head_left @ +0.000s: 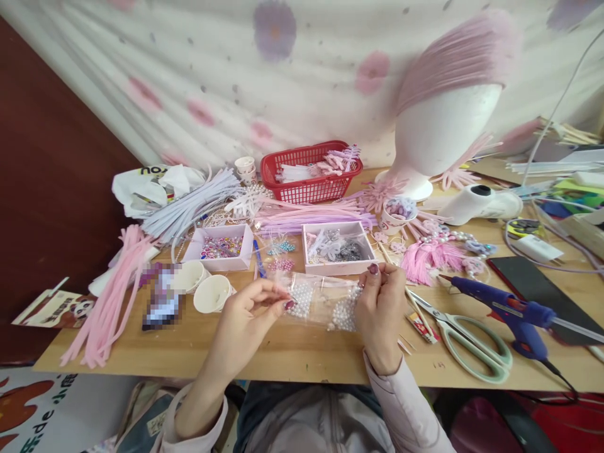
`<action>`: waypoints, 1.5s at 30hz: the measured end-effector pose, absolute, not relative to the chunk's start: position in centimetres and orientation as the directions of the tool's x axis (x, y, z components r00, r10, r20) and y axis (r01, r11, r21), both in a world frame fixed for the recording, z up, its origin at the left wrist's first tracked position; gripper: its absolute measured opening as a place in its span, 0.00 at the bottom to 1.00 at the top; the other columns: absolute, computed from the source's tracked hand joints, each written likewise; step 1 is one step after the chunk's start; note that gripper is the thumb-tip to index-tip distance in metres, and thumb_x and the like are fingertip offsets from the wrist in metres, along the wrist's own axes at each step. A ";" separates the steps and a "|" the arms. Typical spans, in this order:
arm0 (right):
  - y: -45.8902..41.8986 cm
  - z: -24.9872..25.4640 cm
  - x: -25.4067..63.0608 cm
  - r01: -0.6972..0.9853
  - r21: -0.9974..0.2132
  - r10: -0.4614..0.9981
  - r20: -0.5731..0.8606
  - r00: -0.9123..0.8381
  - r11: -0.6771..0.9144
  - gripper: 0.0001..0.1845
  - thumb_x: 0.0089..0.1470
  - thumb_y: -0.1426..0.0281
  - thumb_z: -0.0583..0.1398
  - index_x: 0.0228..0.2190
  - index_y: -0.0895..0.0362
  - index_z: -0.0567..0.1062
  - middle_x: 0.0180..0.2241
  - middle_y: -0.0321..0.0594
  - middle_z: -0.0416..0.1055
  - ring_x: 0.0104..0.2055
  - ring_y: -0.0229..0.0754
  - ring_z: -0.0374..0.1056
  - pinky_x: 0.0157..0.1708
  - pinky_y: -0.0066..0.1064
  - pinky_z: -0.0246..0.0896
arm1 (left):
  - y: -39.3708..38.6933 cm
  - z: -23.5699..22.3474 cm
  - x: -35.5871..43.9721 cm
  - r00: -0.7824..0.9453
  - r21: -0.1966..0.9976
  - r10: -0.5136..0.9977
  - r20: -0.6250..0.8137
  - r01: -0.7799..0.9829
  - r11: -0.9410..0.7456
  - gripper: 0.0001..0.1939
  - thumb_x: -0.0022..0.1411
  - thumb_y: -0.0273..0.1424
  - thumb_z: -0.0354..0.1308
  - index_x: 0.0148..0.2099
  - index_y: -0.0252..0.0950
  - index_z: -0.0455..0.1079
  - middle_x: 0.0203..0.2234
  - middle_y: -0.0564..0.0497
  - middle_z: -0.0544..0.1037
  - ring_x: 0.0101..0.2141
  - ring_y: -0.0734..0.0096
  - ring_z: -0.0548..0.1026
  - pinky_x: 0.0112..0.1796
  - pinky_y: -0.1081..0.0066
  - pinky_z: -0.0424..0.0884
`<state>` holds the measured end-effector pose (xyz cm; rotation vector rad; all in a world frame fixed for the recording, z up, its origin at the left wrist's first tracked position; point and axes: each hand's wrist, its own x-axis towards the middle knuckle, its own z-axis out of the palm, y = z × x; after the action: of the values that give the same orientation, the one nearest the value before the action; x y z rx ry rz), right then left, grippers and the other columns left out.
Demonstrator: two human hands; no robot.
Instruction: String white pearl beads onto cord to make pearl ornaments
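Note:
A clear plastic bag of white pearl beads [343,313] is held just above the table near its front edge. My left hand [250,318] pinches the bag's left side between thumb and fingertips, beside a cluster of white pearls [301,301]. At the bag's right side, my right hand [383,308] is closed with the thumb on top and the fingers curled. Behind the bag stand a white box of silvery and clear pieces [374,257] and small packets of pink beads [282,265] and blue beads [282,247].
Scissors [472,346], a blue glue gun [514,308] and a dark phone [547,296] lie to the right. Left are paper cups [211,294], a box of colourful beads [245,258] and pink pipe cleaners [106,302]. A red basket [306,192] and foam head [438,132] stand behind.

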<state>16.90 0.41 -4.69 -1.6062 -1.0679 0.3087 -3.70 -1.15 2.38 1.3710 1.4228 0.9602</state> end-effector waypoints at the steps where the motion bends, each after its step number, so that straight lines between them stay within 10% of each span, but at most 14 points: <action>1: 0.4 -4.6 17.0 0.460 -0.887 0.760 0.330 0.560 0.045 0.09 0.67 0.62 0.50 0.34 0.52 0.62 0.27 0.36 0.66 0.29 0.45 0.64 0.33 0.37 0.55 | -1.2 2.6 -3.6 0.040 0.952 0.996 -0.085 0.298 0.069 0.04 0.55 0.33 0.63 0.33 0.39 0.74 0.30 0.49 0.84 0.34 0.62 0.82 0.39 0.65 0.78; 18: -0.6 -4.8 18.8 0.148 -0.984 0.865 0.160 0.475 0.100 0.14 0.68 0.58 0.50 0.32 0.51 0.61 0.26 0.32 0.62 0.27 0.41 0.61 0.30 0.35 0.59 | 1.7 8.3 -0.3 0.402 0.887 0.886 -0.231 0.462 0.022 0.06 0.65 0.38 0.59 0.40 0.42 0.71 0.36 0.47 0.84 0.39 0.57 0.84 0.45 0.61 0.77; 22: -0.8 -4.7 19.7 0.091 -0.986 0.896 0.164 0.413 0.138 0.14 0.69 0.57 0.50 0.33 0.51 0.62 0.26 0.32 0.64 0.28 0.41 0.65 0.32 0.35 0.62 | 3.0 9.5 -0.9 0.471 0.809 0.863 -0.185 0.571 -0.139 0.08 0.62 0.32 0.60 0.45 0.42 0.73 0.40 0.45 0.85 0.43 0.56 0.82 0.41 0.64 0.76; 26: -1.5 -4.5 20.9 0.073 -0.987 0.906 0.157 0.393 0.140 0.15 0.70 0.57 0.50 0.33 0.51 0.62 0.26 0.31 0.64 0.26 0.39 0.66 0.32 0.34 0.63 | 2.4 8.2 -1.7 0.622 0.649 0.778 -0.086 0.628 -0.430 0.21 0.61 0.23 0.53 0.53 0.45 0.75 0.48 0.49 0.83 0.49 0.57 0.80 0.58 0.54 0.67; 37: -2.5 -4.9 18.4 0.308 -0.940 0.989 0.137 -0.053 0.146 0.08 0.67 0.68 0.50 0.34 0.52 0.65 0.33 0.40 0.73 0.37 0.47 0.72 0.39 0.39 0.64 | -4.9 4.1 -5.3 0.771 0.469 0.601 -0.208 0.618 -0.631 0.20 0.57 0.18 0.51 0.46 0.38 0.78 0.54 0.43 0.80 0.62 0.53 0.70 0.69 0.45 0.44; 45: -5.9 -5.6 17.9 0.481 -0.871 0.995 0.091 -0.043 0.101 0.09 0.67 0.69 0.49 0.38 0.53 0.68 0.34 0.44 0.75 0.37 0.50 0.72 0.38 0.39 0.64 | -3.5 -1.5 -7.9 0.805 0.408 0.593 0.002 0.541 -0.735 0.33 0.66 0.13 0.39 0.67 0.39 0.63 0.64 0.47 0.71 0.64 0.63 0.67 0.64 0.51 0.62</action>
<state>17.90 -5.88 -5.56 -1.4781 -1.6288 0.8659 -7.92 -3.50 -1.51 2.6004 0.8546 0.1845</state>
